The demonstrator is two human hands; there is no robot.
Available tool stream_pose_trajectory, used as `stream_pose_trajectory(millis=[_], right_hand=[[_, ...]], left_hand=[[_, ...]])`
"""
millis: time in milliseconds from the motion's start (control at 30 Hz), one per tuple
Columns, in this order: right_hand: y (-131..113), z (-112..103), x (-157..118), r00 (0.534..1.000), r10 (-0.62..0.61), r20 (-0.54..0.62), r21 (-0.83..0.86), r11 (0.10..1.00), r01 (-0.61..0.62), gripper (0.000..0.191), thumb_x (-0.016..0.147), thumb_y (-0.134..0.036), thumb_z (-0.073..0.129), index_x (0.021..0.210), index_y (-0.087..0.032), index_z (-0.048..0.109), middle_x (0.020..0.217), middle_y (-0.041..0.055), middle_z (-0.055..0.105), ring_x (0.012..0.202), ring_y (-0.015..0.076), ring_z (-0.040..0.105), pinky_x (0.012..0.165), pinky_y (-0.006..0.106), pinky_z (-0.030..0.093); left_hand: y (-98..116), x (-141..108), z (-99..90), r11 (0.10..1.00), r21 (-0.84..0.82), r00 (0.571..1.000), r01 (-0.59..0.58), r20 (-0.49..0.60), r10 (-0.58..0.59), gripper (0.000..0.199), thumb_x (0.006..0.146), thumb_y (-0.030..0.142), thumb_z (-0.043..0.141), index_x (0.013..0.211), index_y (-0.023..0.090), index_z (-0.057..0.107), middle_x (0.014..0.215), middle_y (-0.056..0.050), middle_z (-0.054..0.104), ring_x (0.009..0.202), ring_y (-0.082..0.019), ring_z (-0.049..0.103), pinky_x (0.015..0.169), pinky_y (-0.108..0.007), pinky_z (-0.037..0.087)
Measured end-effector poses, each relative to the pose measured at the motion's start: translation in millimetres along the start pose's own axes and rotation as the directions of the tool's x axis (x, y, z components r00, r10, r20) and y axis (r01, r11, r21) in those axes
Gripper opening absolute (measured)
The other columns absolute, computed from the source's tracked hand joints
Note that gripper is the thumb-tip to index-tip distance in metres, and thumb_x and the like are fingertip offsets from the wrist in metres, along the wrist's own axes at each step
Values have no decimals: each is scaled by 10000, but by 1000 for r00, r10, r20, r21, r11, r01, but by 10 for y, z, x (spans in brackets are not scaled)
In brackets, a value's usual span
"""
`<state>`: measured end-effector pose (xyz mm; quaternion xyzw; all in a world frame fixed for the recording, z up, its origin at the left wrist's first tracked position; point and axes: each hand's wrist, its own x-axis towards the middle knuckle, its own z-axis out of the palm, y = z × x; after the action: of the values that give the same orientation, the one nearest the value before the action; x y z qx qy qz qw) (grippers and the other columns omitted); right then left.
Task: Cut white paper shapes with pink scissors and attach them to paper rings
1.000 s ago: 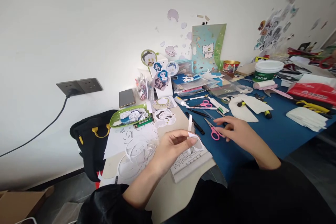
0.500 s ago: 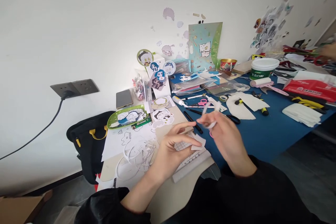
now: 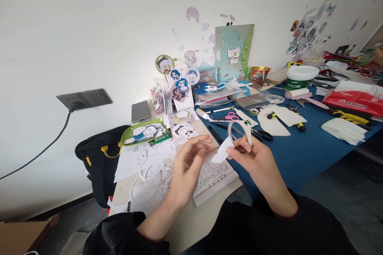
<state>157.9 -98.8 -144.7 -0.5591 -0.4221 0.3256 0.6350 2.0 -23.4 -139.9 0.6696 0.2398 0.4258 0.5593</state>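
My right hand (image 3: 257, 155) pinches a small white paper piece (image 3: 223, 150) between thumb and fingers. A pale looped strip (image 3: 238, 124), possibly tape, curves up from the same fingers. My left hand (image 3: 191, 163) hovers just left of the paper, fingers bent and apart, with nothing visible in it. Beneath both hands lies a pad with a printed grid (image 3: 214, 177), partly covered by them. White paper offcuts (image 3: 154, 179), thin curled strips, lie in a heap left of my left hand.
Paper cutouts fill a green tray (image 3: 124, 138) on the left. Pink-handled scissors (image 3: 232, 116), black-handled scissors (image 3: 265, 134) and a glue bottle (image 3: 203, 114) lie beyond my hands. Farther right are a white tub (image 3: 302, 73), folded tissues (image 3: 344, 130) and a red-and-white pack (image 3: 356, 101).
The white paper piece has passed from my left hand to my right, which still has the looped strip. My left hand has let go and drawn back leftward, its fingers apart.
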Motion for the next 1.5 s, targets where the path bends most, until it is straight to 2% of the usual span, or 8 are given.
stream_pose_trajectory(millis=[200,367,533,667,900,1100,1200,1500], right_hand=[[-2,23,-17,997,-49,-55,-98,994,43,375,765,-327,678,634,-235,339,751,3,595,703,182,578,692,313,449],[-25,-6,-10,997,-9,-71,62,998,13,380,858,-404,569,611,-224,344,607,-37,369,577,133,366,572,277,346],[-13,-34,-75,978,109,176,465,867,-180,374,920,-409,426,603,-218,374,572,-38,288,525,131,238,534,293,304],[37,34,-106,952,161,261,522,806,-279,305,917,-409,440,721,-208,558,552,-50,290,494,115,198,514,279,300],[142,74,-21,986,150,-76,509,856,-91,113,786,-315,691,869,-239,693,794,-7,524,535,73,402,522,249,387],[85,-67,-179,954,-120,-274,154,974,167,78,806,-233,676,740,-264,704,989,26,571,595,104,538,413,236,407],[-32,-131,-298,950,-289,-115,-115,954,277,127,843,-194,626,822,-280,718,840,32,625,519,118,554,371,243,406],[-105,45,-229,990,13,137,-293,956,28,187,848,-352,582,792,-204,682,449,-21,541,344,112,456,363,239,392]], left_hand=[[17,7,45,974,53,971,219,89,-223,172,786,334,665,736,169,666,709,-23,645,672,-159,567,647,-261,446],[4,25,33,980,58,981,189,40,-191,166,810,330,642,754,177,678,736,-29,661,697,-162,568,666,-260,439],[-10,52,12,995,-2,995,102,13,-102,132,842,263,606,749,189,664,1178,-47,614,1098,-209,526,865,-261,419],[-31,73,14,976,-38,974,213,92,-209,142,815,300,629,763,174,670,1005,-53,652,796,-160,565,680,-248,443],[0,79,28,960,-62,958,272,106,-265,190,783,345,652,739,165,687,868,-28,651,632,-116,495,582,-232,422],[0,99,-6,952,-123,960,279,27,-278,151,737,261,709,620,167,704,980,-38,698,820,-158,587,716,-239,458],[-65,122,-56,947,-166,959,275,-25,-283,101,710,240,737,628,181,735,830,-27,730,742,-145,608,687,-237,472],[-72,122,-53,938,-190,956,290,6,-294,62,694,215,752,747,193,772,657,-16,744,621,-143,665,576,-219,520]])
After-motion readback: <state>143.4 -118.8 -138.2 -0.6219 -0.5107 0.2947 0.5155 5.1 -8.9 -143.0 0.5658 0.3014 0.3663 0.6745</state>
